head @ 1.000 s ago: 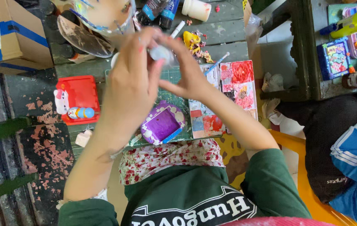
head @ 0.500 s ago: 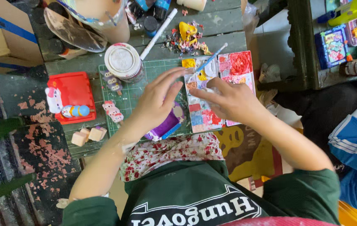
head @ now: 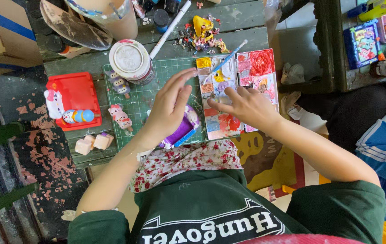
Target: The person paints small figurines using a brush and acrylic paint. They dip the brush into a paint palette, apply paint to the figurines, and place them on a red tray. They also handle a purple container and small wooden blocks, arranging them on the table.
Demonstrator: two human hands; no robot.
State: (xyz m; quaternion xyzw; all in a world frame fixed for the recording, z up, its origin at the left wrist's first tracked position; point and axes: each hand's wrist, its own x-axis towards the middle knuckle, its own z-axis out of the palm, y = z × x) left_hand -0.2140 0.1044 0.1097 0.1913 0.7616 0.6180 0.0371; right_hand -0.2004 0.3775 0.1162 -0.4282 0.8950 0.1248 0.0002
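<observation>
Beside the paint palette (head: 236, 90), your left hand (head: 168, 110) hovers open over a seemingly half-painted purple figurine (head: 181, 131); your right hand (head: 247, 106) rests empty, fingers spread.

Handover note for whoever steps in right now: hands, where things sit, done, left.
Left hand: open, fingers spread, hovering over the purple figure on the green cutting mat.
Right hand: open, fingertips on the paint palette; holds nothing.
Brush lies across the palette.
Done: purple figure carries colour; small painted figures stand on the mat.
Left: two plain blocks beside the mat look unpainted.
</observation>
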